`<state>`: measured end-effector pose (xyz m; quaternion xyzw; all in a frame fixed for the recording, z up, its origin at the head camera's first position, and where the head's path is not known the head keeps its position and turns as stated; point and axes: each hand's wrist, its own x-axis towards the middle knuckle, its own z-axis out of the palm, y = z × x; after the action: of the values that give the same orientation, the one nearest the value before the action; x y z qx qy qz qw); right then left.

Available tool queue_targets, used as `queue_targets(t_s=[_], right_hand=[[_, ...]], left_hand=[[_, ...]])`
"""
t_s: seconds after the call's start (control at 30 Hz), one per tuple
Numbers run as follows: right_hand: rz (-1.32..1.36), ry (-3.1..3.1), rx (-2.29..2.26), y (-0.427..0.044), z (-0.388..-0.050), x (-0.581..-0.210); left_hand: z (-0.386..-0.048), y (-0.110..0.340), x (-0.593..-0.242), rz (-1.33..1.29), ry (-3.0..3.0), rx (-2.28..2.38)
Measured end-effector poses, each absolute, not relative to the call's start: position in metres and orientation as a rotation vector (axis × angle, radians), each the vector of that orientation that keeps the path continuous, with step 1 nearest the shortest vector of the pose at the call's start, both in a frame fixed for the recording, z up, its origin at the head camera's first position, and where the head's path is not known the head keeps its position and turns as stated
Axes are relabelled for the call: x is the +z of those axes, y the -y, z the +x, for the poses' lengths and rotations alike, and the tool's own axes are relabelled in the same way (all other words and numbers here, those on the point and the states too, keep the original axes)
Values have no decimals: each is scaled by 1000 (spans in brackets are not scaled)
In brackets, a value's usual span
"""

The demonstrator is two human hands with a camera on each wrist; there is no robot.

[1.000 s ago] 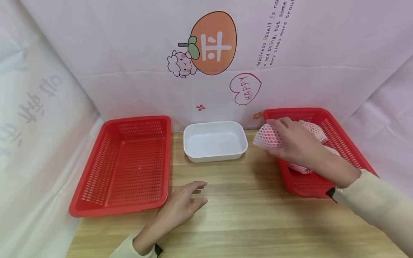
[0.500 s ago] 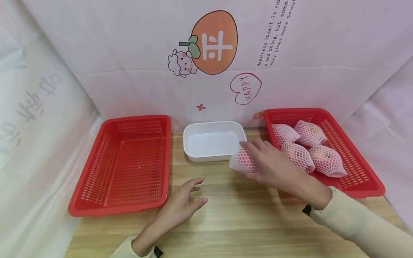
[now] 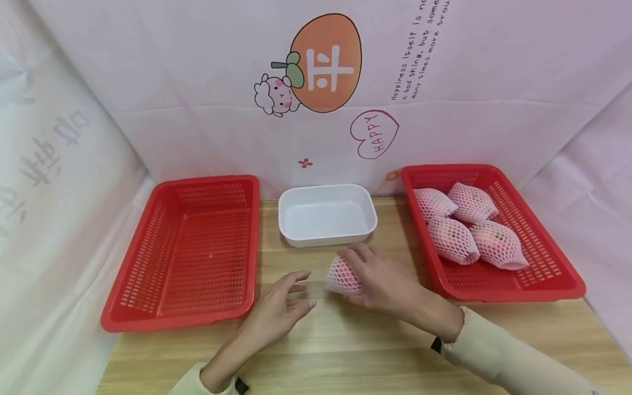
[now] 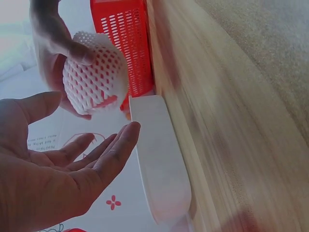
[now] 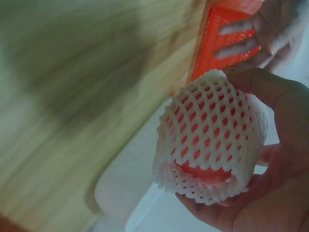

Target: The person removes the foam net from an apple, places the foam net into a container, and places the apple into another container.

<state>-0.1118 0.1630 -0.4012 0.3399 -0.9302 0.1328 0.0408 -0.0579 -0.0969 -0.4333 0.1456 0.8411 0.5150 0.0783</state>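
My right hand (image 3: pixel 382 282) grips a round red fruit in a white foam net (image 3: pixel 344 276), holding it above the table in front of the white dish (image 3: pixel 327 241). In the right wrist view, the thumb and fingers curl around the netted fruit (image 5: pixel 207 135), and red skin shows at the net's open end. My left hand (image 3: pixel 276 312) holds nothing; its fingers are spread and relaxed beside the left red basket (image 3: pixel 254 263). In the left wrist view, the left hand (image 4: pixel 53 169) is apart from the fruit, its palm turned towards it.
The right red basket (image 3: pixel 548 285) holds several fruits in foam nets, among them one at the front (image 3: pixel 498 245). The left basket shows a bare bottom. A printed white cloth (image 3: pixel 212 82) stands behind the wooden table (image 3: pixel 321 351) and along its sides.
My right hand has carried the netted fruit from the right basket leftwards and nearer, past the white dish towards my left hand. The left hand has hardly moved.
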Motion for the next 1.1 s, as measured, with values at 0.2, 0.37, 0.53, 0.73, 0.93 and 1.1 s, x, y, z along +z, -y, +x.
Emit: queue_targets(t_s=[0.2, 0.37, 0.53, 0.73, 0.93, 1.1], right_hand=[[1092, 2858, 445, -154, -106, -413], [1154, 2891, 484, -150, -104, -422], [1229, 2904, 496, -148, -105, -431], [1358, 2873, 457, -148, -108, -439], [1384, 2883, 441, -150, -109, -445], [1399, 2862, 440, -152, -109, -447]], left_hand=[[-59, 96, -434, 413, -2504, 1566], [-58, 96, -434, 390, -2489, 1597], [-58, 96, -433, 382, -2481, 1613], [-57, 96, -435, 372, -2480, 1611], [-57, 96, -437, 356, -2474, 1622], [-57, 95, -438, 344, -2461, 1621]])
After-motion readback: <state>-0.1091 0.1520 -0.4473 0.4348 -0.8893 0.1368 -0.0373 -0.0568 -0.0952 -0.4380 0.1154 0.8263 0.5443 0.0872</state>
